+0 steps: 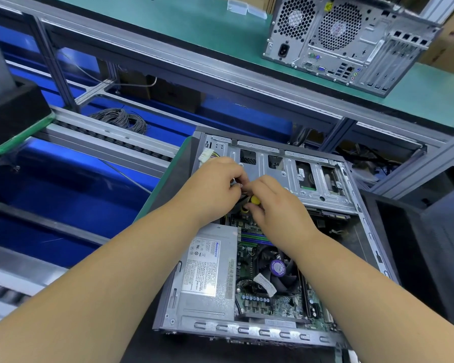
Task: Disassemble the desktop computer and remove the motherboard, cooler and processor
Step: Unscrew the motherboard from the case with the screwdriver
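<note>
Freeing the cabling at the upper left of the open desktop case (pixel 362 213) appears to be the step in hand, judged from where both hands meet. To do it well, each connector should be gripped by its housing, not the wires, any latch pressed first, and the pull kept straight; the drive cage (pixel 299 174) just beside leaves little room.

The left hand (pixel 215 184) is curled, fingertips pinching something small against the right; what exactly it pinches is hidden. The right hand (pixel 273 203) is likewise curled, fingers closed around a yellow-tipped piece (pixel 254 200), possibly a connector or tool handle; cannot tell which.

The motherboard (pixel 273 302) remains seated in the case floor, the cooler fan (pixel 278 268) atop it at centre; the processor is not visible, presumably beneath the cooler. The power supply (pixel 207 271) sits to their left, still installed. A white connector (pixel 206 154) with coloured wires hangs near the left hand.
</note>
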